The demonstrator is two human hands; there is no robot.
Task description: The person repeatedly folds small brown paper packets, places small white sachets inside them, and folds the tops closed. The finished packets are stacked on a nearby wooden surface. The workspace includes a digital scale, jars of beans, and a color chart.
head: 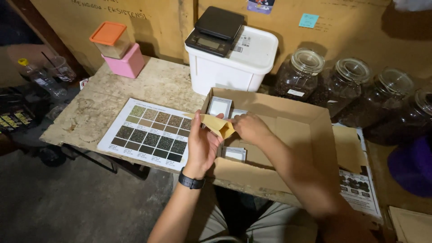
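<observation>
1. Both hands meet at the centre of the frame over a shallow cardboard box (310, 130). The left hand (202, 144), a dark watch at its wrist, holds a small brown paper pouch (218, 125), fingers closed around its lower part.
2. The right hand (249, 128) pinches the pouch's right edge with narrow fingers, seemingly working at its mouth.
3. Judging by this, the pouch is being opened or folded; a next move would need a steady two-handed grip.
4. Small white trays (219, 107) lie inside the box.
5. The worn worktop (148, 85) carries a colour chart sheet (148, 134), left of centre, and a white tub (234, 63) with a black scale (215, 30), top centre. Dark-filled glass jars (299, 74) line the upper right against a brown board wall.
</observation>
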